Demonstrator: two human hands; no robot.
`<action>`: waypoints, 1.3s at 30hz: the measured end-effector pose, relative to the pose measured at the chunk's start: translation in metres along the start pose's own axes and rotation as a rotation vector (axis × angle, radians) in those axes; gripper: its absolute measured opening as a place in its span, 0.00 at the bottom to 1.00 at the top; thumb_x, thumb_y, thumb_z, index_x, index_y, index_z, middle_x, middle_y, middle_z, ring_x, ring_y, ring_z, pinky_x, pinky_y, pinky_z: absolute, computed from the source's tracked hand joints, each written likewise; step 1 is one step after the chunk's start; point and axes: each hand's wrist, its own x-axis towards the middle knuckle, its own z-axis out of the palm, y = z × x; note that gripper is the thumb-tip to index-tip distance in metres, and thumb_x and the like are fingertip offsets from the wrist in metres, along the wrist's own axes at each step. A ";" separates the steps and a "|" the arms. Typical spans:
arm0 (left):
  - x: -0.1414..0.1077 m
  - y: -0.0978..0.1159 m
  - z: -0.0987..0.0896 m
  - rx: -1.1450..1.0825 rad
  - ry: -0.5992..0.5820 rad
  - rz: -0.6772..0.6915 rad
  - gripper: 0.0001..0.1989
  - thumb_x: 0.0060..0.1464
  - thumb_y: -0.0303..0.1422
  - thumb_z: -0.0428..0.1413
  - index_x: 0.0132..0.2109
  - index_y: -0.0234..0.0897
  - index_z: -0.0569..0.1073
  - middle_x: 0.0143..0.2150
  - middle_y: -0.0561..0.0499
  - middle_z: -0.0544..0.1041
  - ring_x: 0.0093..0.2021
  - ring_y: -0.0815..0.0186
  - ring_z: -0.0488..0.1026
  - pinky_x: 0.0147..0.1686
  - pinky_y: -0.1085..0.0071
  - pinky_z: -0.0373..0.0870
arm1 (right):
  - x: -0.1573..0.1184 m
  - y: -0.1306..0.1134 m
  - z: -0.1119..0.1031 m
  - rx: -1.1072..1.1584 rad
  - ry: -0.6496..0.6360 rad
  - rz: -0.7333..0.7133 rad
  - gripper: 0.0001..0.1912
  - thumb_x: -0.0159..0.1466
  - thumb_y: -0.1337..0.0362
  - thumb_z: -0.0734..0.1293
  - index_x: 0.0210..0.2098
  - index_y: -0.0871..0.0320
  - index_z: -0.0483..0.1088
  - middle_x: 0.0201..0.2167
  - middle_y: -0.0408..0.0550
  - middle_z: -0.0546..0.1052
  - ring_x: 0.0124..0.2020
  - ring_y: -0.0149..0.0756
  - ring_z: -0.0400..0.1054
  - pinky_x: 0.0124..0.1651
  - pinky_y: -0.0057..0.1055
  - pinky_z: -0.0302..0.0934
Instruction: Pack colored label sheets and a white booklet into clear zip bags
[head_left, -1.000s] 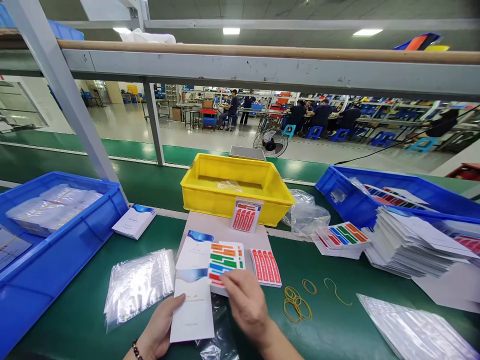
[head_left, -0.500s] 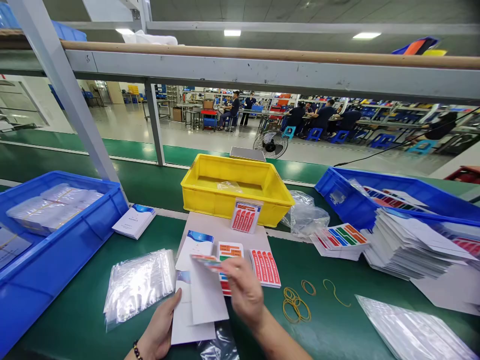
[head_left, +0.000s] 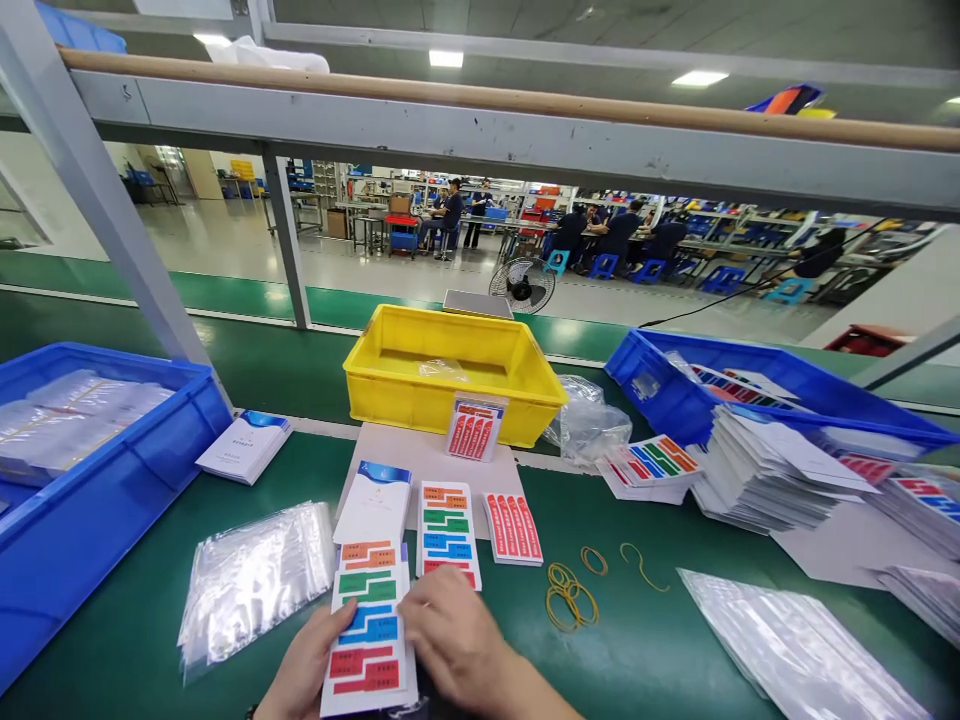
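Observation:
My left hand (head_left: pixel 304 660) is closed on a sheet of coloured stickers (head_left: pixel 367 625), its thumb pressing the left edge. Beneath this sheet a white booklet edge peeks out on the right. Fingers curled, my right hand (head_left: pixel 457 635) grips the sheet's right edge; its fingertips are slightly blurred. Just beyond lie a stack of white booklets with blue tops (head_left: pixel 373 505), a stack of coloured sticker sheets (head_left: pixel 448 530) and a stack of red sticker sheets (head_left: pixel 514 528). A filled clear bag with red stickers (head_left: pixel 475 428) leans against the yellow bin (head_left: pixel 442 402).
Clear plastic bags (head_left: pixel 255 580) lie at left, more bags (head_left: pixel 795 640) at right. Rubber bands (head_left: pixel 571 600) rest on the green table. Blue bins (head_left: pixel 112 520) flank both sides; paper stacks (head_left: pixel 772 470) stand at right. A metal shelf beam (head_left: pixel 480 130) crosses above. People sit in the background.
My right hand has lowered the sticker sheet onto the booklet in my left hand, and its coloured face now shows. The whole view has shifted slightly to the right.

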 end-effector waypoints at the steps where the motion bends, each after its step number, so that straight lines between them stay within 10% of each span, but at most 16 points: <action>1: -0.003 0.001 0.000 0.021 0.018 -0.030 0.22 0.41 0.33 0.66 0.43 0.26 0.71 0.31 0.41 0.81 0.35 0.49 0.79 0.33 0.61 0.76 | -0.007 0.012 -0.010 -0.034 0.055 0.068 0.10 0.65 0.67 0.55 0.41 0.59 0.66 0.33 0.50 0.73 0.34 0.36 0.66 0.38 0.34 0.59; 7: -0.009 0.001 0.018 0.115 -0.109 -0.097 0.19 0.36 0.37 0.68 0.32 0.28 0.73 0.28 0.40 0.81 0.32 0.50 0.79 0.29 0.66 0.75 | -0.058 0.090 -0.047 -0.470 -0.028 0.540 0.14 0.60 0.61 0.64 0.43 0.61 0.68 0.42 0.57 0.73 0.44 0.46 0.66 0.44 0.41 0.59; 14: 0.007 -0.022 0.062 0.228 -0.268 -0.122 0.21 0.36 0.41 0.67 0.34 0.28 0.76 0.31 0.40 0.82 0.32 0.53 0.79 0.34 0.64 0.74 | -0.031 0.092 -0.048 -0.701 -0.316 1.101 0.29 0.60 0.47 0.60 0.47 0.68 0.65 0.41 0.64 0.72 0.43 0.52 0.68 0.43 0.41 0.58; 29: 0.030 -0.035 0.056 0.277 -0.217 -0.075 0.25 0.32 0.45 0.67 0.33 0.28 0.76 0.31 0.39 0.82 0.33 0.51 0.79 0.38 0.61 0.74 | -0.022 0.094 -0.062 -0.519 -0.412 1.196 0.22 0.61 0.51 0.58 0.31 0.64 0.72 0.32 0.60 0.75 0.36 0.50 0.72 0.37 0.38 0.60; 35: 0.034 -0.035 0.055 0.221 -0.125 -0.105 0.21 0.35 0.40 0.68 0.33 0.28 0.75 0.30 0.40 0.82 0.32 0.51 0.79 0.36 0.60 0.76 | -0.038 0.102 -0.068 -0.440 -0.268 1.278 0.27 0.56 0.51 0.64 0.47 0.65 0.65 0.42 0.62 0.72 0.43 0.52 0.69 0.39 0.38 0.60; 39: 0.034 -0.034 0.057 0.181 -0.116 -0.099 0.17 0.40 0.36 0.66 0.34 0.27 0.74 0.32 0.39 0.82 0.34 0.52 0.79 0.37 0.60 0.76 | -0.051 0.113 -0.079 -0.297 -0.135 1.355 0.19 0.56 0.54 0.63 0.39 0.64 0.68 0.34 0.59 0.75 0.38 0.51 0.70 0.36 0.37 0.59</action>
